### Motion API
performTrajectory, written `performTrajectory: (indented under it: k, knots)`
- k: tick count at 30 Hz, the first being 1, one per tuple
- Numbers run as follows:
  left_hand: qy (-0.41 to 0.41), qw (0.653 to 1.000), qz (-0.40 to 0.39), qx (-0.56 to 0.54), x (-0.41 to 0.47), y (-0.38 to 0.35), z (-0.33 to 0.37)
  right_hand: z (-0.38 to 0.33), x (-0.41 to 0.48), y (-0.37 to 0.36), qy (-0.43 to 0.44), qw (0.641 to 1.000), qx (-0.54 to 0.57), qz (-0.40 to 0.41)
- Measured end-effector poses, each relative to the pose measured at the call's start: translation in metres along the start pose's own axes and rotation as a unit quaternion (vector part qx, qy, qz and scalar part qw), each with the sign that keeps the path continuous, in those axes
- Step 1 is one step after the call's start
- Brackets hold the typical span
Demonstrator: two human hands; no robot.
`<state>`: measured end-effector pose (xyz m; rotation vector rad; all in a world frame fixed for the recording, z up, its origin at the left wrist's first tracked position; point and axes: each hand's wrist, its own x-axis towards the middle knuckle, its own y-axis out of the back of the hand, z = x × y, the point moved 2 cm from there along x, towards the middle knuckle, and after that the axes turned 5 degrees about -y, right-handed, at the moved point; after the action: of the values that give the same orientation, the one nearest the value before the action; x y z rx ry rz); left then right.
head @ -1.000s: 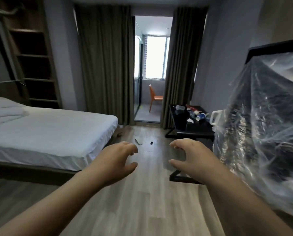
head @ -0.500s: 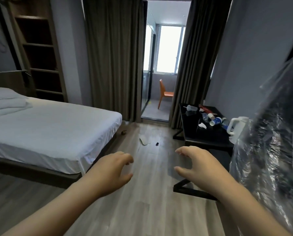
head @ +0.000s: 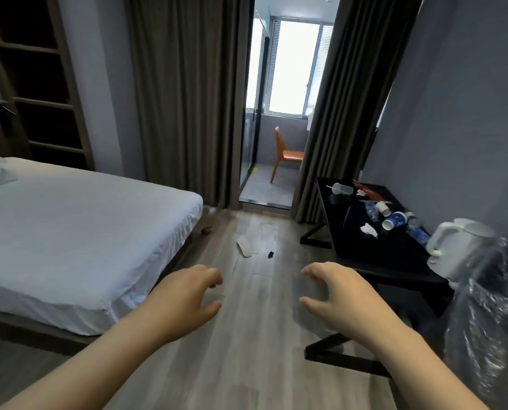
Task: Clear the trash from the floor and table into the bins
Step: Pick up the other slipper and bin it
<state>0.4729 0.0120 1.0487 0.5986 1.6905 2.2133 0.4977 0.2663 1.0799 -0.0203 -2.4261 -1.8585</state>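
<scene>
My left hand and my right hand are stretched out in front of me above the wood floor, fingers loosely curled, both holding nothing. On the floor ahead lie a white flat scrap, a small dark scrap and a brown bit by the bed's corner. The black table on the right carries a blue-and-white paper cup, a white cup, a crumpled tissue, crushed plastic bottles, a clear plastic cup and a red wrapper. No bin is in view.
A white bed fills the left. A white kettle stands on the table's near end, and a large clear plastic sheet covers something at the right edge. Curtains frame a doorway with an orange chair beyond.
The view has advanced into the room: floor scraps and table are nearer, and the plastic-covered object has slid to the right edge. Both hands keep the same empty, loosely curled pose.
</scene>
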Motion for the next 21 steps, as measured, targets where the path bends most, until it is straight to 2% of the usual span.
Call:
performTrajectory:
  k: [7,21]
  knots:
    - [-0.018,0.999,-0.032,-0.021,0.107,-0.009,-0.071,-0.011,0.121,-0.028,-0.015,1.000,0.008,-0.025]
    - [0.000,1.000,-0.029,-0.010,0.329,-0.031,-0.193,0.029,0.386,-0.071,-0.023,0.998,0.040,-0.036]
